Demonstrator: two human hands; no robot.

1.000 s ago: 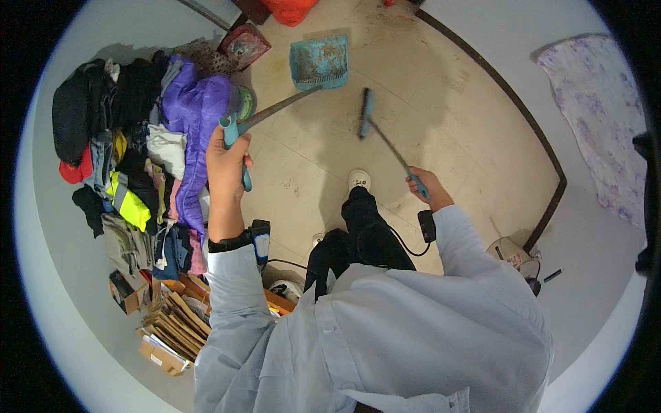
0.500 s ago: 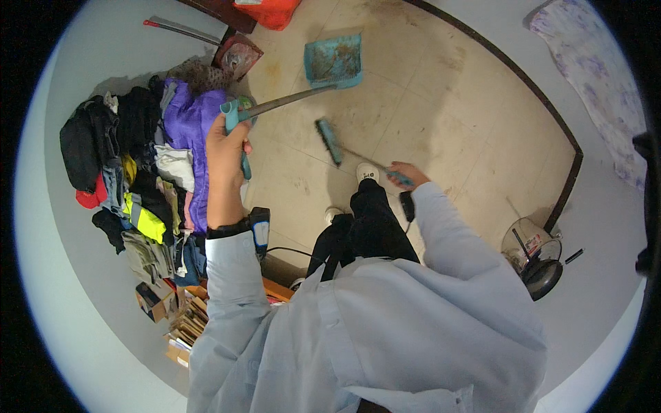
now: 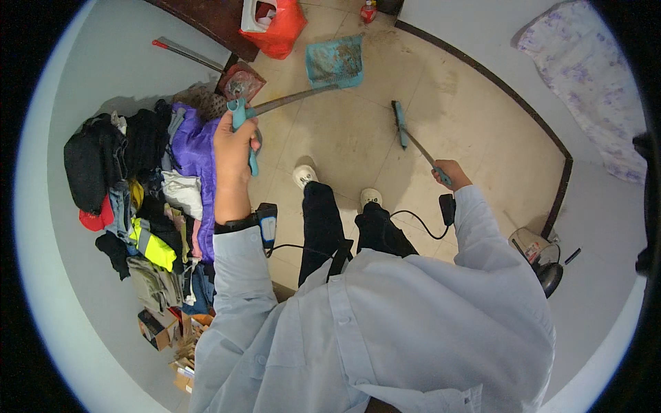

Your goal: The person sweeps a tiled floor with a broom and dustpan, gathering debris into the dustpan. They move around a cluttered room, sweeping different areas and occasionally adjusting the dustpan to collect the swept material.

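Observation:
My left hand (image 3: pixel 234 143) is closed round the teal grip of a long-handled dustpan (image 3: pixel 335 58). Its grey pole runs rightward and away to the teal pan, which has dirt on its surface. Out to the right, my right hand (image 3: pixel 452 173) grips the handle end of a broom (image 3: pixel 400 125). The broom's narrow teal head with dark bristles is ahead and left of that hand, apart from the pan. Whether pan and bristles touch the floor I cannot tell.
A pile of clothes (image 3: pixel 148 186) and cardboard boxes (image 3: pixel 157 329) lie along the left. Ahead are a red dustpan (image 3: pixel 241 82), a red bag (image 3: pixel 286 31) and a small bottle (image 3: pixel 368 12). A clear bucket (image 3: pixel 531 246) stands by the right wall. Dirt marks the tiled floor (image 3: pixel 475 131).
My right hand has swung the broom to the right and slightly away. My left foot has stepped forward. More of the red bag shows, and the bottle has come into view. My left hand keeps its hold.

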